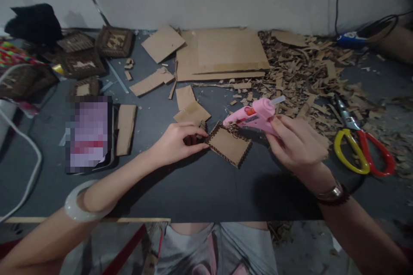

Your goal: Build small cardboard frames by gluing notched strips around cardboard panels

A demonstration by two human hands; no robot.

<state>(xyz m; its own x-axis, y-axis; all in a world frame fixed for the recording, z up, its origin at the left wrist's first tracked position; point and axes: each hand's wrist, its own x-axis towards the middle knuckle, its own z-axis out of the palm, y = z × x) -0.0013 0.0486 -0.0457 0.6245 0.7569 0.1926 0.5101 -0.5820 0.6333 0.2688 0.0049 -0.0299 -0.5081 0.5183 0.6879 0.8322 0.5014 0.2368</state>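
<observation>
My right hand (295, 142) is wrapped round the handle of a pink glue gun (254, 114), with a clear glue stick (278, 99) poking out of its back end. The gun's nozzle points left, over the far edge of a small cardboard tray (230, 144) edged with corrugated strips. At the tray's left corner, my left hand (187, 139) pinches the rim between thumb and fingers. Whether the nozzle touches the cardboard, I cannot tell. Just beyond my left hand lie small cardboard pieces (192, 114).
Scissors (358, 137) with yellow and red handles lie at the right, near a heap of cardboard scraps (300, 68). Larger cardboard sheets (226, 51) lie at the back. A phone (88, 133) and several brown cardboard frames (114, 41) are on the left. A white cable (37, 154) curves along the left side.
</observation>
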